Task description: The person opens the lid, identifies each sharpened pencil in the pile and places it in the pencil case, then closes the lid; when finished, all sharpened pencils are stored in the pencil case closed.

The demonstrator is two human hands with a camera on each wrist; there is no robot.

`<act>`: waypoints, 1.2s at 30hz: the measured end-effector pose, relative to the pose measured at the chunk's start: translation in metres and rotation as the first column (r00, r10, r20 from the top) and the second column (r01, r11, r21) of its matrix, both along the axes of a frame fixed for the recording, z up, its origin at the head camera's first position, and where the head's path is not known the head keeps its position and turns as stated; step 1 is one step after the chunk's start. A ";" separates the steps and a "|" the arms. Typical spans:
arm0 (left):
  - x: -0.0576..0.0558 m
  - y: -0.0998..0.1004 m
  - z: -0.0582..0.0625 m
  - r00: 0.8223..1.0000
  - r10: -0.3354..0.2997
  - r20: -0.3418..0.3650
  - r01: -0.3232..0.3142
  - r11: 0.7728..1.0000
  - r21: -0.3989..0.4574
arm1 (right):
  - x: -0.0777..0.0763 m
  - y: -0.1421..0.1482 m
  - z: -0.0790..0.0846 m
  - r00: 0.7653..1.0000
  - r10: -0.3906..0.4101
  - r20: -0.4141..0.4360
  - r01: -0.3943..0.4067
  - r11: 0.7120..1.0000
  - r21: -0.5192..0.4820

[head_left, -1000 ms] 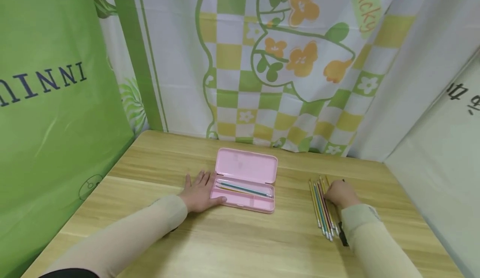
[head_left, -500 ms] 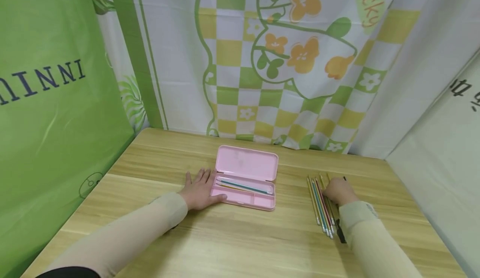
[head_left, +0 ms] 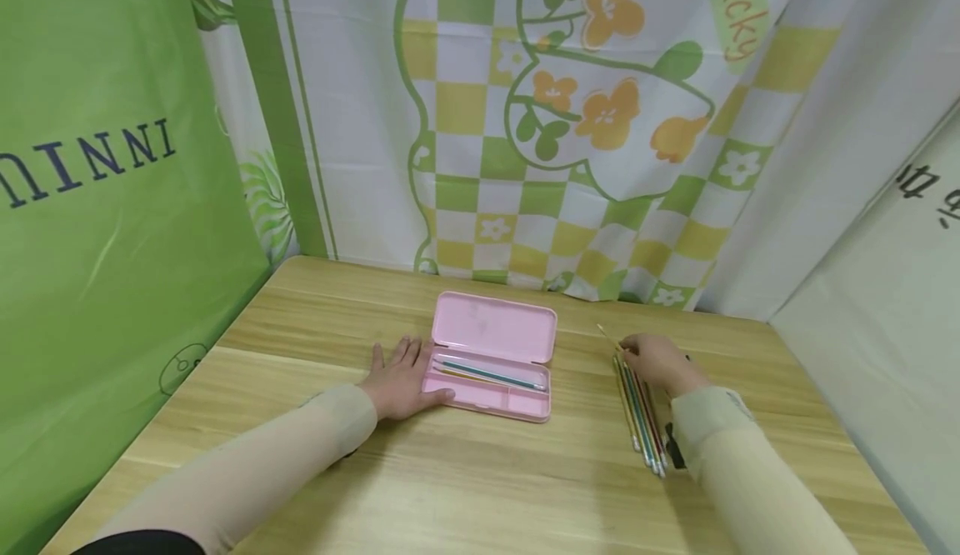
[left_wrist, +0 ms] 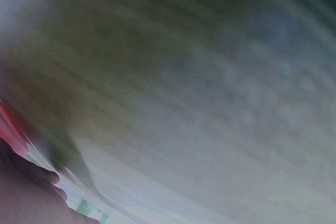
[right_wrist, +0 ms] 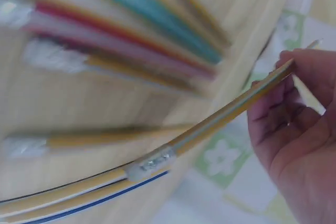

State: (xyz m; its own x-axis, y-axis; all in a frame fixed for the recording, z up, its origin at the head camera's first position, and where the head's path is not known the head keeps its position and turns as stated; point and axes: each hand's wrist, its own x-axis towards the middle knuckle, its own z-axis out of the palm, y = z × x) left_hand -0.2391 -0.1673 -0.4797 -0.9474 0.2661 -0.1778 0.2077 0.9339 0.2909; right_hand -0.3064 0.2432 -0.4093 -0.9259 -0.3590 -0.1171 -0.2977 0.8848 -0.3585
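Note:
A pink pencil case (head_left: 495,327) lies open on the table, lid folded back. Inside its long compartment are a teal pencil (head_left: 487,373) and a yellow one (head_left: 462,373). My left hand (head_left: 397,384) rests at the case's left side, fingers spread, thumb over the front left corner. My right hand (head_left: 660,363) pinches a yellow pencil (right_wrist: 231,109) between thumb and fingertips, above the far end of the loose pencils (head_left: 641,422). These lie side by side, yellow, teal and dark red, eraser ends towards me. The left wrist view is mostly blurred, with part of the left hand (left_wrist: 31,198) at the lower left.
The wooden table (head_left: 525,488) reaches back to a patterned curtain (head_left: 480,147). A green hanging (head_left: 112,247) borders the left side and a pale panel (head_left: 885,272) the right.
My right hand has moved left and slightly away from me, lifting a yellow pencil from the loose pencils, its end now pointing towards the back left. My left hand and the case stay put.

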 end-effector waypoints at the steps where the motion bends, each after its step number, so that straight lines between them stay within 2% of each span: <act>1: 0.000 0.000 -0.001 1.000 0.000 -0.002 0.000 1.000 -0.002 | 0.000 -0.007 0.002 1.000 0.026 -0.004 -0.026 1.000 -0.004; 4: 0.000 -0.001 -0.003 1.000 -0.002 -0.002 0.002 1.000 -0.012 | -0.002 -0.026 0.005 0.997 0.067 -0.023 -0.068 0.996 -0.055; 7: 0.000 0.000 -0.005 1.000 -0.006 -0.006 0.006 1.000 -0.026 | -0.004 -0.043 0.004 0.998 0.059 -0.006 -0.059 0.989 -0.133; 12: -0.002 0.001 -0.008 1.000 -0.009 -0.012 0.009 0.999 -0.032 | -0.007 -0.069 0.006 0.996 0.086 0.022 -0.076 0.953 -0.294; 14: -0.003 0.001 -0.009 1.000 -0.007 -0.015 0.007 1.000 -0.029 | -0.008 -0.078 0.008 0.994 0.107 0.014 -0.097 0.943 -0.320; 21: -0.001 0.001 -0.006 1.000 0.001 -0.018 -0.001 1.000 -0.024 | -0.010 -0.106 0.012 0.991 0.129 -0.023 -0.129 0.923 -0.364; 25: 0.000 0.001 -0.004 1.000 0.000 -0.021 -0.001 1.000 -0.025 | -0.011 -0.120 0.011 0.985 0.166 -0.040 -0.168 0.900 -0.402; 28: 0.000 0.002 -0.004 1.000 0.002 -0.021 -0.002 1.000 -0.027 | -0.010 -0.129 0.010 0.980 0.193 -0.040 -0.193 0.898 -0.396; 32: 0.000 0.001 -0.004 1.000 0.010 -0.024 -0.011 1.000 -0.024 | -0.009 -0.140 0.009 0.978 0.208 -0.020 -0.200 0.905 -0.376; 36: 0.000 0.001 -0.004 0.999 0.015 -0.028 -0.016 1.000 -0.018 | -0.008 -0.152 0.007 0.980 0.194 0.045 -0.156 0.888 -0.433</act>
